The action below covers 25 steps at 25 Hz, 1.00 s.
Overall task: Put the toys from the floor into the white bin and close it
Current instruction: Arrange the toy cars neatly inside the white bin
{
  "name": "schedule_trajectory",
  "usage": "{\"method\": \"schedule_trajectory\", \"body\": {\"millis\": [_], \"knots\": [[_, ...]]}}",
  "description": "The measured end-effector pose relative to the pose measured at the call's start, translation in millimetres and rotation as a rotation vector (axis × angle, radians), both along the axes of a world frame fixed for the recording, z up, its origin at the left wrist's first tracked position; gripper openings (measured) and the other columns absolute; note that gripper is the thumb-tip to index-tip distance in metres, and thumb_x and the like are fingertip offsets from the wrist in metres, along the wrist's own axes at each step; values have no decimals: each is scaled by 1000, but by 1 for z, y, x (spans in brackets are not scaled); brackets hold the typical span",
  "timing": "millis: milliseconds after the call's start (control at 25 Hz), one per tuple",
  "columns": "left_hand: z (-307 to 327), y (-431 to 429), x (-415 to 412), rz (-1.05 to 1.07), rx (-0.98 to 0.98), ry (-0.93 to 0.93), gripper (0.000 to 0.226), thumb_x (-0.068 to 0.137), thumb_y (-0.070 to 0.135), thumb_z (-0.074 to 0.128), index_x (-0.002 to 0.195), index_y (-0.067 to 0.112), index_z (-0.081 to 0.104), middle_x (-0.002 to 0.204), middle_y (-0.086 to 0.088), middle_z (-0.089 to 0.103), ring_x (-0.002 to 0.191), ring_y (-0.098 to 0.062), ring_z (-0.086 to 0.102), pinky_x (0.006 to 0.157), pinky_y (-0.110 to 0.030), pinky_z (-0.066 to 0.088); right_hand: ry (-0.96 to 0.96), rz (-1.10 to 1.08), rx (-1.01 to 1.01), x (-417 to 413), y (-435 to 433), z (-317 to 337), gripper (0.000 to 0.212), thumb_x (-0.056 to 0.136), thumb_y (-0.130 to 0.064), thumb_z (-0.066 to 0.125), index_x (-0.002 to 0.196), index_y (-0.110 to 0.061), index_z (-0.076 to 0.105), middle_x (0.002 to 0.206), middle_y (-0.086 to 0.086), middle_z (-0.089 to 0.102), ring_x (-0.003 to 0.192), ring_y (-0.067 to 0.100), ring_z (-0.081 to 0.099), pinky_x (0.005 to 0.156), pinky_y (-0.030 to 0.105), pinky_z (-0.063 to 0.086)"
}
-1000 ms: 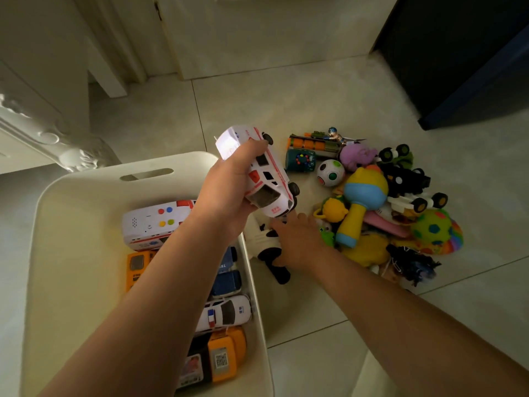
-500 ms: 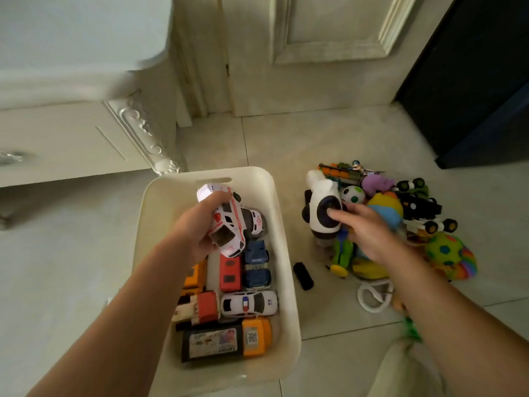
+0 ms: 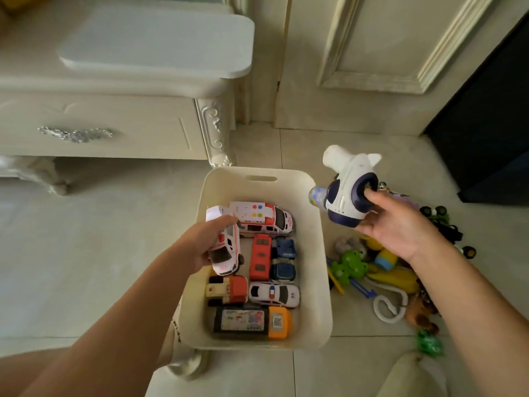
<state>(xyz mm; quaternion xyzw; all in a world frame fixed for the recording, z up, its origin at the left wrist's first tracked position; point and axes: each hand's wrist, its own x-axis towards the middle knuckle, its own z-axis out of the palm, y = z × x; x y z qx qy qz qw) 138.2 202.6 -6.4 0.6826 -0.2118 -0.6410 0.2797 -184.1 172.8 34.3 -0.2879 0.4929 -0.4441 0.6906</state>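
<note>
While the left hand (image 3: 204,243) grips a small white ambulance (image 3: 224,253) over the left side of the white bin (image 3: 315,267), fingers curled across its roof, the right hand (image 3: 400,227) holds a white-and-navy toy plane (image 3: 346,190) in the air just right of the bin's far-right corner. 1 fingertip is tucked into the plane's round navy ring (the other fingers wrap under the body).

The bin stands open-topped on the tiled floor (image 3: 86,253). Inside, a larger white ambulance (image 3: 263,220) with 4 coloured buttons lies along the far side. Nearer sit a red bus (image 3: 260,256), 2 blue trucks (image 3: 283,262) stacked end to end beside it, a white police car (image 3: 274,293), a red-and-cream truck (image 3: 227,289) and, nearest, a black-and-orange toy (image 3: 252,322).

Right of the bin, more toys lie heaped on the floor: a green frog (image 3: 349,263) just beside the bin wall, a yellow toy (image 3: 398,277), a white loop (image 3: 389,308) and black wheeled vehicles (image 3: 446,224) further right. A cream cabinet (image 3: 114,124) stands far left.
</note>
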Motion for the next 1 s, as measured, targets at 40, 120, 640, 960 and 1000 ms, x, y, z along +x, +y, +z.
{"method": "schedule_trajectory", "body": {"millis": [40, 120, 640, 960, 1000], "knots": [[0, 0, 4, 7, -8, 12, 34, 83, 35, 69, 107, 13, 59, 106, -19, 68, 97, -35, 67, 84, -46, 56, -36, 32, -43, 12, -3, 8, 58, 58, -30, 84, 110, -13, 64, 111, 8, 67, 102, 23, 64, 78, 43, 59], [0, 0, 9, 13, -20, 40, 38, 83, 36, 69, 111, 12, 59, 105, -18, 69, 94, -32, 68, 79, -42, 57, -29, 103, -85, 39, -5, 23, 52, 59, -29, 80, 107, -13, 65, 106, 9, 68, 96, 22, 66, 75, 42, 59], [-62, -5, -26, -284, 13, -253, 61, 83, 51, 63, 132, 19, 47, 117, -5, 62, 104, -25, 61, 93, -43, 51, 232, 31, 236, 104, 13, -38, 27, 84, -15, 70, 109, -6, 63, 106, 13, 70, 92, 28, 70, 67, 39, 59], [-109, -15, -51, -401, -94, -621, 48, 91, 25, 57, 136, 21, 39, 122, -7, 57, 104, -25, 60, 90, -45, 53, 413, -45, 148, 95, 24, -46, 36, 80, -20, 76, 112, -13, 60, 105, 7, 70, 92, 20, 70, 70, 35, 60], [-112, -10, -45, -413, -81, -675, 38, 92, 23, 54, 129, 19, 45, 116, -7, 59, 96, -24, 62, 86, -43, 55, 466, -42, 128, 97, 27, -48, 36, 79, -21, 77, 110, -16, 59, 104, 4, 69, 91, 18, 69, 68, 32, 60]]}}
